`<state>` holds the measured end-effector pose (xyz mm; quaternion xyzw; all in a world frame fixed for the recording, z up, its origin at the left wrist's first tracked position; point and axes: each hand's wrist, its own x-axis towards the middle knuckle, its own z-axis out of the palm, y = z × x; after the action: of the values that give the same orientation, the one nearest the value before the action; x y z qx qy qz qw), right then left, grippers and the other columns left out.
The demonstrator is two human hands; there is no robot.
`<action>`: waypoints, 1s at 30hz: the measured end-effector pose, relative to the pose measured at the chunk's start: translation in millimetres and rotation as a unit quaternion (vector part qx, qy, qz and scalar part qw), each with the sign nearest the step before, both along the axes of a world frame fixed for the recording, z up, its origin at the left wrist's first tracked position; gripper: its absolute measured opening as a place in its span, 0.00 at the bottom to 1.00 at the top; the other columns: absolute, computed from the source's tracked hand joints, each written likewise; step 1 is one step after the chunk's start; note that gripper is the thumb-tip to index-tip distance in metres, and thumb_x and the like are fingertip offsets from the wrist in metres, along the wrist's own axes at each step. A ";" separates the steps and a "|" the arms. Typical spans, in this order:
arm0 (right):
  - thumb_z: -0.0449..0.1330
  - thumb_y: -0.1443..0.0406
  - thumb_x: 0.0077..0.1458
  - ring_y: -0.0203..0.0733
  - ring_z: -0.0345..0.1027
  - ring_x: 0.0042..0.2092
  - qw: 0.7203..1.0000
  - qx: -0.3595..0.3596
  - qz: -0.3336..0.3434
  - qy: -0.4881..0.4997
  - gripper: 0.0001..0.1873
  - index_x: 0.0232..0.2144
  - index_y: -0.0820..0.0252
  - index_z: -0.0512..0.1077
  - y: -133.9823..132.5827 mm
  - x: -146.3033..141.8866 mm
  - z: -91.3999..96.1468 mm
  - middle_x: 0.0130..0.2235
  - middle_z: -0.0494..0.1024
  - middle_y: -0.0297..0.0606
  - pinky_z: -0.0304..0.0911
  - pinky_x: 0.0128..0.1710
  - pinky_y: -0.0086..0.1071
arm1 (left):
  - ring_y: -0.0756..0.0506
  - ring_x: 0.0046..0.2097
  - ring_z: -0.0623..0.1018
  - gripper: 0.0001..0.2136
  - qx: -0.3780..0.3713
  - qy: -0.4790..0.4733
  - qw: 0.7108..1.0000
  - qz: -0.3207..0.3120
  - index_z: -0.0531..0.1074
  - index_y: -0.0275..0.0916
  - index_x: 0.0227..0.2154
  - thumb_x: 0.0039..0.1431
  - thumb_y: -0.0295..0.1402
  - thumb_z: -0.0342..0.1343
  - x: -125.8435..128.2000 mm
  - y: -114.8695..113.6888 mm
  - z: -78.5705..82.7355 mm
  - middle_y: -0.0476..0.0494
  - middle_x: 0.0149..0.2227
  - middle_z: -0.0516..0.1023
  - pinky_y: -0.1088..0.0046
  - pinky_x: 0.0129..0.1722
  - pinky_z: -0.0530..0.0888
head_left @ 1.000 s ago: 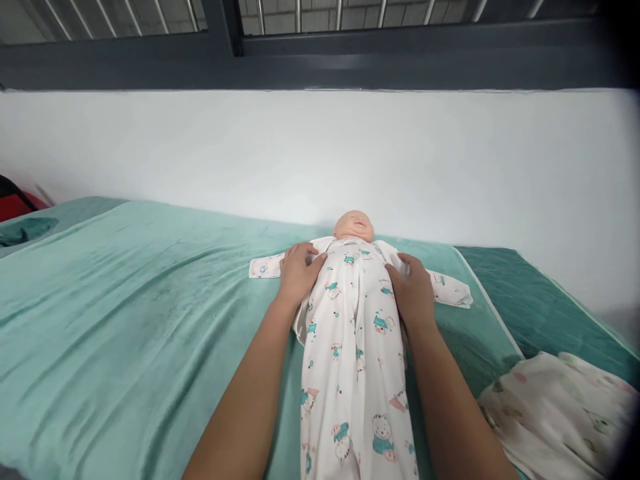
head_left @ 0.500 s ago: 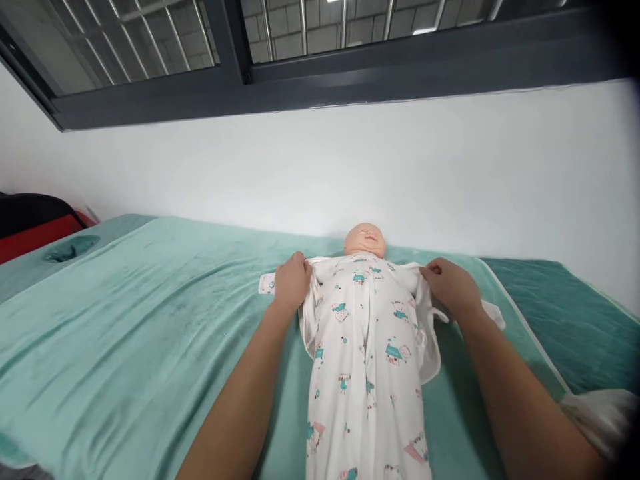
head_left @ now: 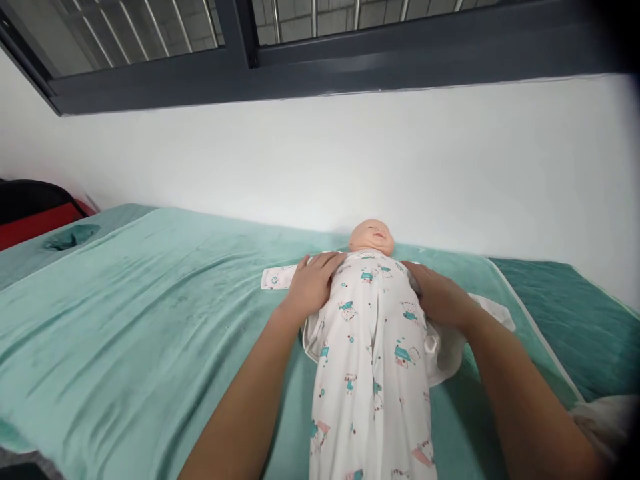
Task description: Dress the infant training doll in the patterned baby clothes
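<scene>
A baby doll (head_left: pixel 373 237) lies on its back, its head near the wall. White cloth printed with small teal and pink figures, a baby garment or swaddle (head_left: pixel 367 373), covers its body from the neck down. My left hand (head_left: pixel 315 281) rests open on the cloth at the doll's shoulder, fingers stretched toward the neck. On the other side my right hand (head_left: pixel 440 293) lies against the cloth by the shoulder, fingers extended, their tips partly hidden. A printed strap (head_left: pixel 277 277) sticks out beyond my left hand. Another white flap (head_left: pixel 493 310) spreads out past my right wrist.
A light green blanket (head_left: pixel 150 320) covers the bed, with a darker green cover (head_left: pixel 550 307) at the right. Behind stands a white wall (head_left: pixel 320 160) below a dark window frame (head_left: pixel 320 73). A red and black object (head_left: pixel 40 213) is at the far left.
Both hands pinched the cloth's edges at the shoulders before. Now they have let go and moved inward, lying flatter on it. The strap at the left shows more.
</scene>
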<state>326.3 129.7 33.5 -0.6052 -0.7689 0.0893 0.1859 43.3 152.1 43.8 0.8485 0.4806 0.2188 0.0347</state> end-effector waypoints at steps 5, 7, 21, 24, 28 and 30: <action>0.57 0.65 0.51 0.51 0.70 0.50 0.997 -0.004 -0.061 -0.039 0.26 0.54 0.53 0.68 -1.6 11.3 -10.6 0.52 0.75 0.43 0.63 0.45 0.38 | 0.40 0.62 0.67 0.31 -0.034 0.006 0.998 0.061 0.62 0.51 0.62 0.54 0.24 0.48 -18.5 5.4 -3.0 0.48 0.62 0.68 0.57 0.62 0.59; 0.56 0.67 0.51 0.51 0.68 0.53 0.998 0.015 -0.048 -0.027 0.27 0.55 0.54 0.67 -6.6 9.4 -5.6 0.55 0.74 0.43 0.63 0.49 0.40 | 0.40 0.59 0.70 0.29 -0.055 -0.019 0.995 0.085 0.64 0.50 0.61 0.55 0.26 0.48 -28.9 5.4 -3.0 0.47 0.59 0.71 0.60 0.58 0.63; 0.50 0.72 0.58 0.47 0.70 0.43 0.960 -0.045 0.156 -0.230 0.12 0.41 0.65 0.72 14.6 -173.7 79.2 0.46 0.73 0.50 0.64 0.38 0.34 | 0.38 0.50 0.76 0.14 -0.018 -0.035 0.984 0.176 0.70 0.44 0.49 0.63 0.34 0.46 -27.5 4.2 -4.6 0.41 0.47 0.79 0.61 0.49 0.66; 0.52 0.72 0.56 0.45 0.71 0.41 0.952 -0.066 0.172 -0.246 0.12 0.41 0.63 0.73 31.5 -182.8 74.3 0.46 0.73 0.48 0.62 0.34 0.32 | 0.38 0.49 0.76 0.14 -0.032 -0.033 0.983 0.177 0.69 0.43 0.49 0.65 0.36 0.44 -25.3 9.2 -4.3 0.40 0.46 0.80 0.60 0.48 0.66; 0.55 0.69 0.57 0.46 0.73 0.40 0.943 -0.089 0.179 -0.268 0.13 0.43 0.61 0.73 52.0 -184.3 64.4 0.48 0.74 0.48 0.63 0.33 0.33 | 0.36 0.49 0.77 0.14 -0.044 -0.021 0.982 0.184 0.68 0.42 0.50 0.66 0.37 0.43 -21.7 15.4 -5.9 0.38 0.45 0.80 0.59 0.47 0.66; 0.56 0.67 0.56 0.48 0.74 0.40 0.940 -0.097 0.174 -0.277 0.13 0.44 0.61 0.73 60.4 -186.8 59.4 0.49 0.74 0.50 0.64 0.33 0.35 | 0.36 0.48 0.77 0.14 -0.041 -0.012 0.981 0.191 0.69 0.42 0.49 0.66 0.36 0.43 -20.9 17.6 -7.4 0.38 0.44 0.80 0.59 0.47 0.66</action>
<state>139.4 190.0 92.9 -0.4783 -0.8707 0.0233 -0.1122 22.4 169.7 36.4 0.7362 0.6419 0.2118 0.0327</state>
